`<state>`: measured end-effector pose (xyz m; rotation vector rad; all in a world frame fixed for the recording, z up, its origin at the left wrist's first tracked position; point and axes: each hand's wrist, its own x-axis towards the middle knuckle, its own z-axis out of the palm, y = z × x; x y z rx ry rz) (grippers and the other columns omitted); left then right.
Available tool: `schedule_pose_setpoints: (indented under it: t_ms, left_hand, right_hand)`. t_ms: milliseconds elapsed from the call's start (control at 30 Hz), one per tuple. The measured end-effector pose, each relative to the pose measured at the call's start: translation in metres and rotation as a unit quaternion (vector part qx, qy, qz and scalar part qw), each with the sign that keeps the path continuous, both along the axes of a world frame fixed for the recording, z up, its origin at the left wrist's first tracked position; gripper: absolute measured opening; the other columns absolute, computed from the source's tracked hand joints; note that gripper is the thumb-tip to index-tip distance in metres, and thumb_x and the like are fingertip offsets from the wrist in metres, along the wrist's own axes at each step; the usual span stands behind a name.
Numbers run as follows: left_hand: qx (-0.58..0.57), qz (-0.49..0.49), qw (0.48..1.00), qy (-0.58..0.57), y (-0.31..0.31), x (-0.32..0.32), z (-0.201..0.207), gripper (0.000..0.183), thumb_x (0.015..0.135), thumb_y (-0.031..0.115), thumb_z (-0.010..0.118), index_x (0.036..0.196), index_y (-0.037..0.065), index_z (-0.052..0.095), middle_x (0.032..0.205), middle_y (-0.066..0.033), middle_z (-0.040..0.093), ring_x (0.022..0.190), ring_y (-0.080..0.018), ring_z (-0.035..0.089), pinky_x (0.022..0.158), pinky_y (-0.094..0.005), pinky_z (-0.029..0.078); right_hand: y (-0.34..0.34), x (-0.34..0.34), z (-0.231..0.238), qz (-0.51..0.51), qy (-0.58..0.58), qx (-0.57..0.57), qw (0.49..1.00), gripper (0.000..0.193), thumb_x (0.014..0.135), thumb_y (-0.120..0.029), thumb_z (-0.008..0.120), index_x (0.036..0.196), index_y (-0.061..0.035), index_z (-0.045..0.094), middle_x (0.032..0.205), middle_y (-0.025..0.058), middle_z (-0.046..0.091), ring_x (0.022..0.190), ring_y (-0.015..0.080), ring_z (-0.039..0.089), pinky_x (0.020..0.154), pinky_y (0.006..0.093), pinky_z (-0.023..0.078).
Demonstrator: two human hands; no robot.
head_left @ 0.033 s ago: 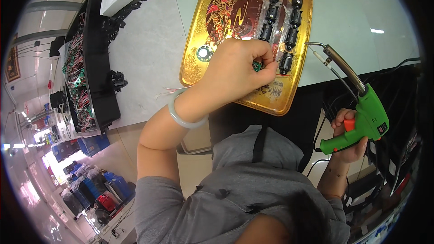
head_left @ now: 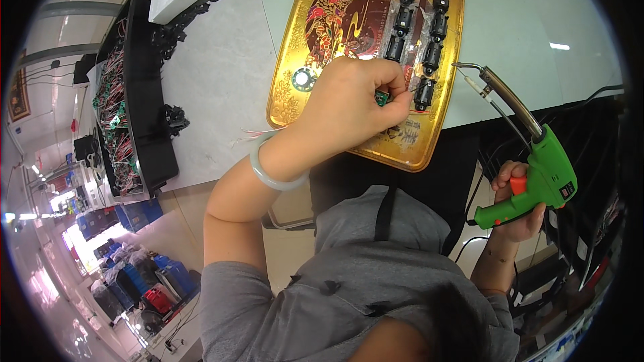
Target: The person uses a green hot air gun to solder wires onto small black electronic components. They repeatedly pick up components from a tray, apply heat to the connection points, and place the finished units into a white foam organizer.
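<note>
Left hand: our left hand [head_left: 359, 97] is curled, thumb and fingertips pinched around a small green board [head_left: 382, 98] that is mostly hidden by them.
Right hand: our right hand [head_left: 516, 211] is wrapped around the handle of a green soldering gun [head_left: 551, 171], fingers beside its orange trigger [head_left: 518, 184]; we cannot tell whether it is pressed.
Hot end: the bent tip [head_left: 463, 65] lies to the right of the left hand, by the tray's edge; we cannot tell if it touches.
Tray: beneath the left hand is a gold tray [head_left: 285, 97], patterned, reaching beyond the fingers.
Black modules: two columns of black modules [head_left: 433, 57] lie ahead of the left fingertips, the nearest just to their right.
Wires: red and white wires [head_left: 253, 134] stick out beside the left wrist.
Further left: a black bin [head_left: 157, 161] of boards and wires stands well apart from the left hand.
Burn risk: if the tip is hot and the right wrist swings inward, we could scorch the left fingers or a module's casing.
Slip risk: with so small a grip, the board could twist if the wires snag under our forearm.
</note>
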<state>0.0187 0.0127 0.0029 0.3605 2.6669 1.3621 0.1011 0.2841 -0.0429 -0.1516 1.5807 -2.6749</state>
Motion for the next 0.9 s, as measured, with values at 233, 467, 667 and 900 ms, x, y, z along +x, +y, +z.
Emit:
schedule_pose_setpoints:
  t_ms: [233,467,667,900]
  left_hand:
    - [-0.016,0.002,1.000,-0.003,-0.001,0.000,0.003,0.011,0.070,0.010,0.062,0.077,0.003,0.058,0.067,-0.0052,0.059,0.058,-0.0124,0.056,0.056,-0.0242,0.044]
    - [0.040,-0.060,0.997,-0.010,-0.007,-0.002,0.001,0.009,0.070,0.007,0.063,0.078,0.002,0.060,0.073,-0.0065,0.059,0.067,-0.0140,0.056,0.063,-0.0248,0.044]
    - [-0.064,-0.125,0.985,0.104,-0.011,0.000,0.006,0.014,0.063,0.009,0.069,0.073,0.004,0.062,0.075,-0.0043,0.055,0.065,-0.0177,0.053,0.061,-0.0270,0.042]
    - [-0.184,-0.055,0.915,0.356,0.001,0.018,0.004,0.017,0.056,0.007,0.068,0.068,0.009,0.057,0.093,-0.0042,0.053,0.091,-0.0263,0.046,0.079,-0.0377,0.034]
  right_hand:
    - [0.004,0.001,0.001,0.011,-0.016,-0.004,1.000,0.064,0.076,-0.052,0.043,0.102,0.0069,0.046,0.092,0.0165,0.047,0.079,0.0201,0.044,0.066,0.0298,0.040]
    - [0.004,0.001,0.001,0.002,-0.021,-0.007,1.000,0.066,0.075,-0.052,0.043,0.102,0.0079,0.045,0.092,0.0174,0.047,0.079,0.0200,0.044,0.067,0.0303,0.041]
    - [0.007,0.001,0.002,0.020,-0.023,-0.023,0.999,0.069,0.074,-0.051,0.046,0.108,0.0094,0.045,0.096,0.0206,0.050,0.080,0.0217,0.047,0.067,0.0317,0.041]
    - [0.014,-0.004,-0.001,0.065,-0.027,0.015,0.997,0.070,0.074,-0.052,0.047,0.109,0.0095,0.044,0.096,0.0208,0.049,0.082,0.0232,0.048,0.068,0.0330,0.040]
